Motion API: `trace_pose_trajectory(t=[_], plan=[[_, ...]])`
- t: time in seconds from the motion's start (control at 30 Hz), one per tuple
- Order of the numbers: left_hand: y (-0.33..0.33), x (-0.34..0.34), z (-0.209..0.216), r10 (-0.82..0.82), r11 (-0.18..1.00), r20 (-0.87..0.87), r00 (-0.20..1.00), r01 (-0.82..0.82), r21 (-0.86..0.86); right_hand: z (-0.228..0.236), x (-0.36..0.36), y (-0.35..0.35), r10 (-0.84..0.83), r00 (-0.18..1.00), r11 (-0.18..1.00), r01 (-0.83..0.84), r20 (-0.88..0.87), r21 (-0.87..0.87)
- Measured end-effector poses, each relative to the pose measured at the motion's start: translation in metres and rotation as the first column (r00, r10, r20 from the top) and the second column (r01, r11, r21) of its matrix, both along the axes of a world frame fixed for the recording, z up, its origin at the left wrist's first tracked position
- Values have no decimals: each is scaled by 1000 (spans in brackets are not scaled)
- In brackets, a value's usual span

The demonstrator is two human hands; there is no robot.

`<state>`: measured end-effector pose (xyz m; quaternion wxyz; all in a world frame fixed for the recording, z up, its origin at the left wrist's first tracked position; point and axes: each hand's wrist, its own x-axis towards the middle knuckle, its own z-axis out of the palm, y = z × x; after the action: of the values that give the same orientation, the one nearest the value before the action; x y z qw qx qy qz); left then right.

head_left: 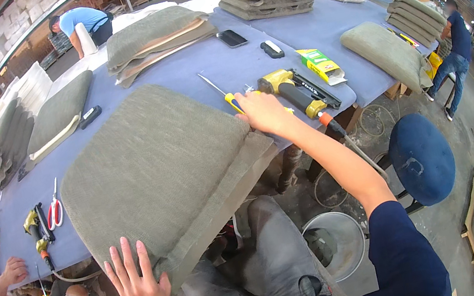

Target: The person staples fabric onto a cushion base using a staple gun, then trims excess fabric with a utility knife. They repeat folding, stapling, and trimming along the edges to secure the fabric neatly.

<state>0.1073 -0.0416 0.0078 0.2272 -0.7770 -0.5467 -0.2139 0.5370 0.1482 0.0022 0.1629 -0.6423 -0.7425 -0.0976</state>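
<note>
While the left hand lies flat and open on the cushion, the right hand, fingers curled but holding nothing, rests at its far corner beside the screwdriver. Judged step: positioning the cushion on the table; next, a tool needs grasping.

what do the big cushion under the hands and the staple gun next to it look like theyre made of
The cushion: a coarse woven fabric, grey-green and matte, with visible weave grain; probably soft padding inside, since the edge bulges. The staple gun: apparently metal, with a shiny yellow-gold head and a black grip that looks like rubber or plastic.
</note>
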Motion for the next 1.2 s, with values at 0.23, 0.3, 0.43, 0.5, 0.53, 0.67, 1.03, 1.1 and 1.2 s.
trace_pose_trajectory(t=[0.23,0.3,0.43,0.5,0.53,0.67,1.03,1.1,1.2], plan=[[8,15,19,-14,999,-36,999,15,29,34,17,-35,-7,448,989,-132,-894,-74],[22,23,25,-20,999,23,1000,19,39,33,-1,-86,199,367,980,-84,-909,180],[53,40,15,35,998,214,976,-24,-52,-17,-29,-189,122,442,971,131,-889,198],[46,50,38,104,982,191,976,-71,-176,-66,-41,-227,27,542,961,216,-840,171],[46,52,53,63,948,90,994,-31,-318,-88,-44,-246,-133,545,976,215,-828,-15],[108,8,79,-207,800,540,816,459,-387,-114,-64,-287,-205,540,975,188,-816,-121],[253,-21,12,29,940,234,972,54,-338,-73,-154,-298,100,743,982,34,-662,187],[253,-19,15,3,972,212,977,46,-229,-82,-162,-306,134,760,975,14,-636,222],[251,-26,21,-24,967,277,961,93,-238,-94,-168,-310,241,738,962,-95,-631,256]])
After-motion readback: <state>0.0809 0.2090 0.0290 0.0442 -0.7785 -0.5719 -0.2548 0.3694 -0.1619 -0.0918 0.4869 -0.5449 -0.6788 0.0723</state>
